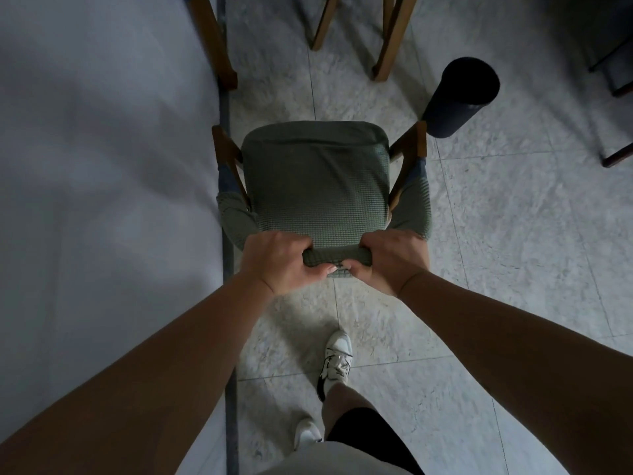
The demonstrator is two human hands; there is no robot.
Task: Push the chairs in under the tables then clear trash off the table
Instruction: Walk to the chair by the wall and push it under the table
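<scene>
A pale speckled tile floor runs under everything, with a white desk filling the left side and its dark edge strip running straight up the view. The chair, seat covered in green knit fabric, stands on the floor just beside that long edge, facing along it, not tucked under. The left hand and right hand are both closed around the top of the chair's backrest, thumbs nearly meeting at its middle: a full, tight grip on each side. A black cylindrical bin stands near the chair's far right corner, and wooden legs of other furniture sit further ahead. To do this step well, I judge the chair should be turned toward the desk edge first, lifted slightly so its legs do not drag, and kept away from the bin.
</scene>
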